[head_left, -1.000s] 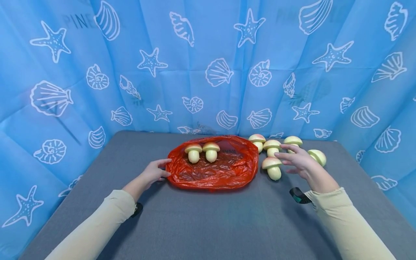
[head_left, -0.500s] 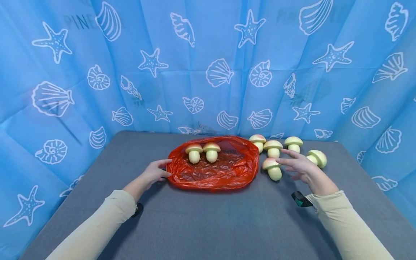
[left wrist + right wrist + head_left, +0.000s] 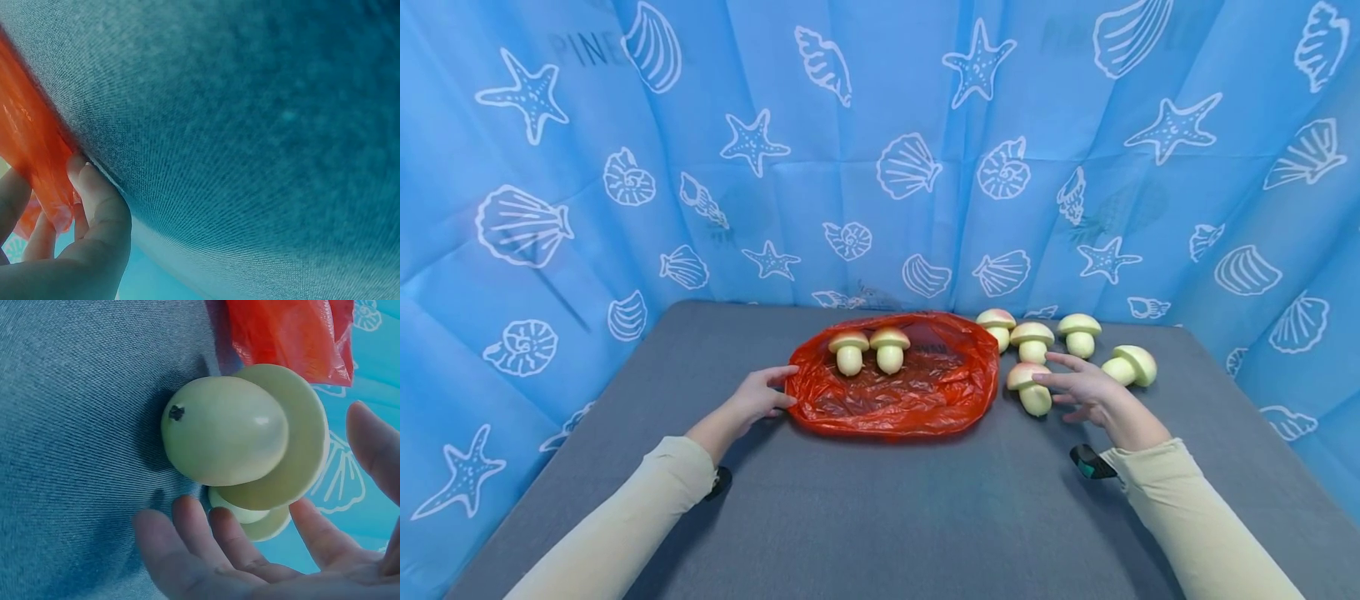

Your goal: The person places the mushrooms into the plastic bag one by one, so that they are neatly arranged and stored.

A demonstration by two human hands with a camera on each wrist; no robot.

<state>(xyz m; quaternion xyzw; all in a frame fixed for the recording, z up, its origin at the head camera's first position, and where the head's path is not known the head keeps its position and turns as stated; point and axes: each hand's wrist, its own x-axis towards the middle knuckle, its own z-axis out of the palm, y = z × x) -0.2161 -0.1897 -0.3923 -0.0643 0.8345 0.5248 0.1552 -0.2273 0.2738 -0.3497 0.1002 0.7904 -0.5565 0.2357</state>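
A red plastic bag [image 3: 880, 408] lies with its mouth open toward me, two toy mushrooms [image 3: 890, 350] inside it. My left hand [image 3: 758, 393] holds the bag's left edge, its fingers and thumb curled about the plastic in the left wrist view. Beside the bag's right end, my right hand [image 3: 1093, 395] reaches toward the nearest loose mushroom [image 3: 1035, 398], fingers spread and fingertips close to its right side. In the right wrist view that mushroom [image 3: 222, 431] shows its stem end, with the thumb and fingers on either side and apart.
Several more mushrooms lie behind and right of the nearest one: one by the bag [image 3: 997, 323], one behind [image 3: 1032, 342], one at the back [image 3: 1080, 333], and a tipped one on the right [image 3: 1133, 365]. A blue shell-print curtain [image 3: 850, 167] rises behind the grey table [image 3: 880, 517].
My right hand has come down and toward me, from over the rear mushrooms to the nearest one. My left hand stays at the bag's edge.
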